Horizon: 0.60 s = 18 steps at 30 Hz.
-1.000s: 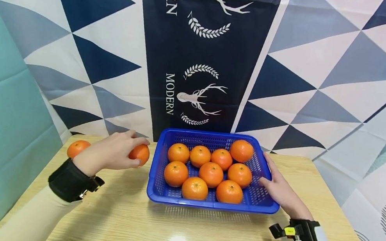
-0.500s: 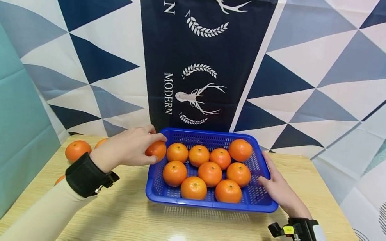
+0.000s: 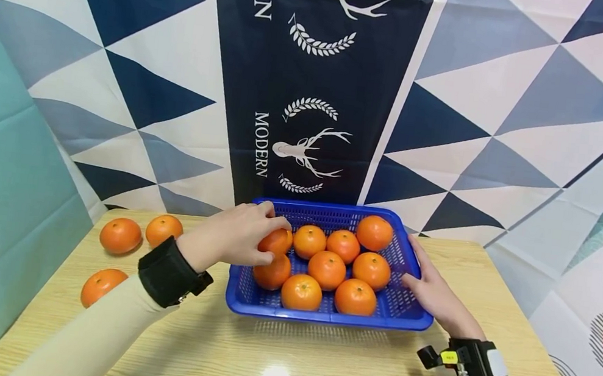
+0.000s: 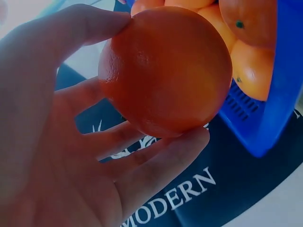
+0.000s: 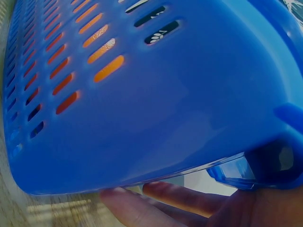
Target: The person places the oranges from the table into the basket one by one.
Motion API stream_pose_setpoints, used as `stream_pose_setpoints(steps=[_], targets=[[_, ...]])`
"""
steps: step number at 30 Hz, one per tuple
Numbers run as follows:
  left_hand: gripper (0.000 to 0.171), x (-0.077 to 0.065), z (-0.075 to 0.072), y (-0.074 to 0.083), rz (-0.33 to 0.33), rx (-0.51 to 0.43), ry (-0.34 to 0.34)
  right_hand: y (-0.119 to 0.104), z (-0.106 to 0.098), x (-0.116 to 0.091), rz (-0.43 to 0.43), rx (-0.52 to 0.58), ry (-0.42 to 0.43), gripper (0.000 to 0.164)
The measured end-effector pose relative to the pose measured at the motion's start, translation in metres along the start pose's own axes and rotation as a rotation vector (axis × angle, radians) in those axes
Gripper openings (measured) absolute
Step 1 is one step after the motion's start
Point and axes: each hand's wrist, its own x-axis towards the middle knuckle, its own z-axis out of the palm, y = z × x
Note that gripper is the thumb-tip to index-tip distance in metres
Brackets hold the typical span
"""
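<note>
My left hand [image 3: 242, 231] pinches an orange [image 3: 272, 242] between thumb and fingers, above the left side of a blue plastic basket [image 3: 327, 318]. In the left wrist view this orange [image 4: 165, 71] fills the space between thumb and fingertips, with the basket's rim behind it. Several oranges, among them one at the front [image 3: 301, 292], sit in the basket. The right hand [image 3: 436, 291] holds the basket's right rim, thumb over the edge. From the right wrist view, its fingers [image 5: 132, 208] lie against the outside of the blue wall [image 5: 142, 118].
On the wooden table [image 3: 196, 348], left of the basket, lie 3 loose oranges: one at the back left [image 3: 120, 236], another beside it [image 3: 163, 230], and one nearer the left sleeve [image 3: 102, 286]. A patterned cloth [image 3: 311, 91] hangs right behind the basket.
My left hand has carried its orange rightwards, from the table left of the basket to over the basket's left part. The right hand stays on the rim.
</note>
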Motion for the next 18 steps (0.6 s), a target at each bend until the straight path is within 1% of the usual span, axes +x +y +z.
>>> stream_pose_setpoints(steps=[5, 12, 15, 18], targets=[[0.056, 0.009, 0.003, 0.006, -0.011, 0.002, -0.052, -0.002, 0.0, -0.001, 0.001, -0.001, -0.002, 0.098], [0.06, 0.029, 0.009, 0.014, 0.008, -0.011, -0.099, -0.001, 0.001, 0.0, 0.013, -0.003, -0.009, 0.098], [0.061, 0.038, 0.012, 0.017, 0.012, -0.014, -0.107, -0.001, 0.001, 0.0, 0.006, 0.001, -0.01, 0.098], [0.06, 0.045, 0.013, 0.018, 0.034, -0.01, -0.095, -0.001, 0.001, 0.0, -0.007, 0.005, -0.007, 0.099]])
